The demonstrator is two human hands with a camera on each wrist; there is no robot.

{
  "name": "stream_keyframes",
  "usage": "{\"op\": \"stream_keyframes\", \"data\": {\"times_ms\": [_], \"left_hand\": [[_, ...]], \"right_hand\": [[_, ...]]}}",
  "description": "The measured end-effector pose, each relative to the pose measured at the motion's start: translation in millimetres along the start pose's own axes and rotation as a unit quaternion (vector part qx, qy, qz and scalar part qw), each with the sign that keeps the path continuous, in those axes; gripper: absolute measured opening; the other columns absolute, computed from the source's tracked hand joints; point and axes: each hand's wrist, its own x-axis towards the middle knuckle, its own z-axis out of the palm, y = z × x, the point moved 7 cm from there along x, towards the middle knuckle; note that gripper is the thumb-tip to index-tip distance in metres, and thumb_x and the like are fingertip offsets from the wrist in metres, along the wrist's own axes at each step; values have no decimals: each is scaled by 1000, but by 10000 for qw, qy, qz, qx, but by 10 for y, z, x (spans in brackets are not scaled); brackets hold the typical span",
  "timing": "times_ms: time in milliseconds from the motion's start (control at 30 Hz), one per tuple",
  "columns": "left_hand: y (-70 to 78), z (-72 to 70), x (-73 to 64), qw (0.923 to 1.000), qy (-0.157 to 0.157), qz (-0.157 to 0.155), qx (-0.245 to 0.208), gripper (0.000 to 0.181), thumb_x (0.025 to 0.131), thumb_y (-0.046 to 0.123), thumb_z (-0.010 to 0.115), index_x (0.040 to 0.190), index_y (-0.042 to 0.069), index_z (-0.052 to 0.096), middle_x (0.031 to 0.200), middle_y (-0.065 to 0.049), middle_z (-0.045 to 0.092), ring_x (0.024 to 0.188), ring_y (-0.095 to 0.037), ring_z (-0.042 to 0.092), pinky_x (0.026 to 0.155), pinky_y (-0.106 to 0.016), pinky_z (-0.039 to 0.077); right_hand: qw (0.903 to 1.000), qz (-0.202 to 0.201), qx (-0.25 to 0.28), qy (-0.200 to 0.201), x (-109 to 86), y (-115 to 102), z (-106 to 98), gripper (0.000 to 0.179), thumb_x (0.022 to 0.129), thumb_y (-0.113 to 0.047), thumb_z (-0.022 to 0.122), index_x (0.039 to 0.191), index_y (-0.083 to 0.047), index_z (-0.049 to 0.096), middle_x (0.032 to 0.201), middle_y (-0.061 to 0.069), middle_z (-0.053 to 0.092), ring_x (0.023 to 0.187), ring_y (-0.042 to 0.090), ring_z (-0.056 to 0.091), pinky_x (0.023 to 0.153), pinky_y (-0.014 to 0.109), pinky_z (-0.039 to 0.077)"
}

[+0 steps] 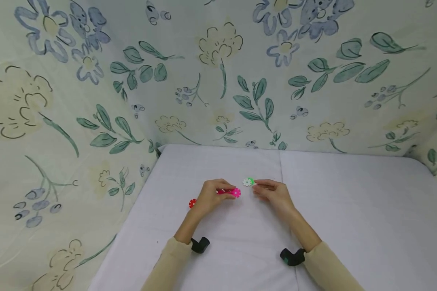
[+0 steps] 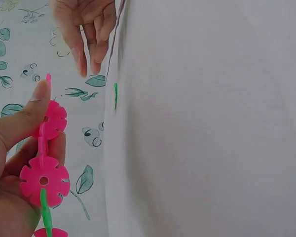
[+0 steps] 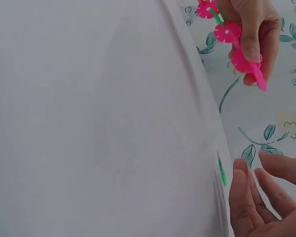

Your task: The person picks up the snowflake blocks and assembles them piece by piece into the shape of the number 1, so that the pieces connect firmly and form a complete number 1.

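My left hand (image 1: 210,197) pinches a chain of interlocking notched plastic discs (image 2: 44,180), thumb on one side and fingers on the other. The chain's discs are mostly pink, with a green one (image 2: 46,215) slotted in near the lower end of the left wrist view. In the head view a reddish disc (image 1: 192,203) sticks out behind that hand, and the middle of the chain is hidden. A loose green disc (image 1: 248,182) lies flat on the table, glare whitening its face. My right hand (image 1: 274,195) has its fingertips right beside this disc, fingers loosely bent and nothing between them.
A white cloth covers the table (image 1: 357,210), with a crease running down it right of the hands. Floral fabric (image 1: 211,81) hangs behind and along the left side. Black wrist-worn pieces (image 1: 292,257) stick out inward from both sleeves.
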Motion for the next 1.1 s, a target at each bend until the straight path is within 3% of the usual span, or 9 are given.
{"op": "stream_keyframes", "data": {"times_ms": [300, 567, 733, 900, 1100], "left_hand": [[-87, -31, 29, 10000, -6, -15, -29, 29, 80, 10, 89, 108, 7, 82, 100, -3, 79, 88, -16, 65, 70, -19, 53], [-141, -21, 24, 9999, -17, -122, -86, 28, 79, 10, 90, 107, 9, 83, 98, -1, 79, 86, -12, 62, 70, -19, 52], [-136, -13, 22, 9997, -66, -123, -176, 29, 78, 9, 90, 106, 9, 83, 98, -2, 79, 86, -11, 63, 71, -19, 52], [-122, -20, 15, 9998, -61, -154, -123, 29, 79, 10, 90, 107, 9, 83, 99, -1, 79, 88, -11, 64, 72, -19, 53], [-125, -27, 17, 9998, -22, -166, -48, 28, 79, 10, 90, 106, 10, 83, 98, 0, 79, 87, -12, 64, 72, -20, 53]], "right_hand": [[9953, -59, -919, 303, 329, 51, -3, 39, 92, -12, 78, 130, -4, 71, 96, 12, 72, 65, 10, 65, 55, 18, 52], [9873, -299, -1512, 385, 493, 48, 71, 36, 87, -15, 83, 122, -7, 76, 71, 0, 59, 53, 11, 53, 49, 21, 42], [9804, -432, -1896, 317, 514, 5, 82, 35, 87, -15, 84, 120, -8, 77, 72, 0, 57, 63, 13, 49, 53, 21, 37], [9776, -566, -2003, 314, 499, -18, 90, 31, 85, -12, 85, 115, -6, 78, 79, 6, 63, 66, 15, 51, 55, 22, 40], [9672, -871, -2367, 312, 432, -56, 84, 19, 87, -11, 83, 100, -4, 72, 96, 11, 70, 76, 16, 55, 64, 22, 46]]}}
